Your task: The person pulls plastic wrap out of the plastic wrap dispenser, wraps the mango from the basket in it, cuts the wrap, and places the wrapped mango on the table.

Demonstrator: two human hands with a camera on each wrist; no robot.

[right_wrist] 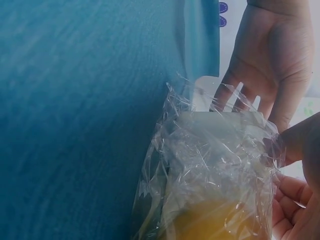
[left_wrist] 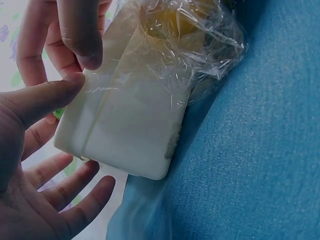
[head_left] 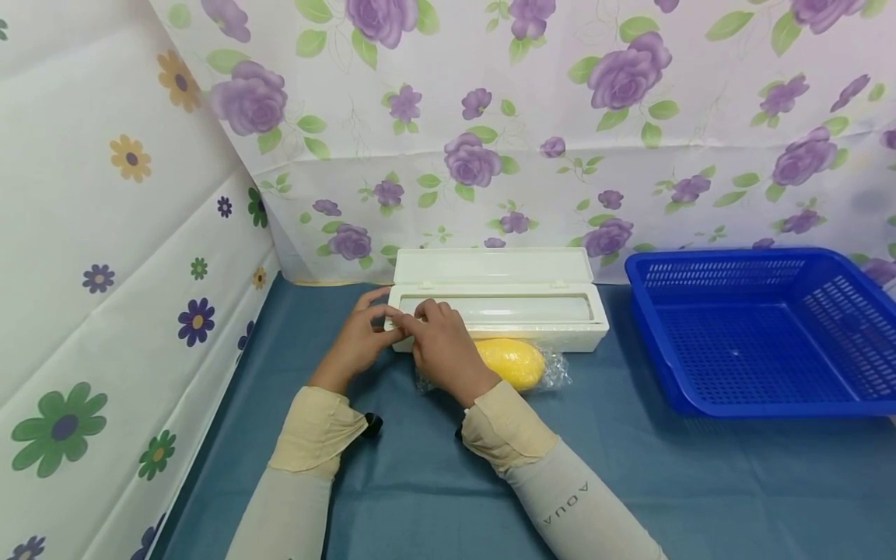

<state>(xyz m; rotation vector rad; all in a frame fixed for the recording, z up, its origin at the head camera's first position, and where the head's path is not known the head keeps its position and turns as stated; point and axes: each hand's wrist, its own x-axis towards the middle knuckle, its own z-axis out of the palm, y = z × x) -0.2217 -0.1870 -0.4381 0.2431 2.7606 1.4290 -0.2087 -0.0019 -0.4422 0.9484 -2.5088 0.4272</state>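
Note:
A white plastic-wrap dispenser point(head_left: 574, 336) lies with its lid point(head_left: 490, 266) raised. Clear plastic wrap point(left_wrist: 205, 75) runs over its front and around a yellow, rounded item point(head_left: 514, 362). My left hand point(head_left: 355, 342) is at the dispenser's left end, its thumb at the top edge and several fingers spread beyond the end. Reaching across to the same corner, my right hand point(head_left: 448, 350) has its fingers curled and appears to pinch the wrap's edge. The fingertips of both hands meet there. A small bright green patch point(left_wrist: 59, 113) shows by the left index fingertip; what it is stays unclear.
A blue perforated plastic basket point(head_left: 672, 381) stands to the right on the blue-green tablecloth point(head_left: 434, 498). A flowered curtain point(head_left: 420, 140) hangs right behind the dispenser, and another flowered cloth point(head_left: 105, 233) rises along the left side.

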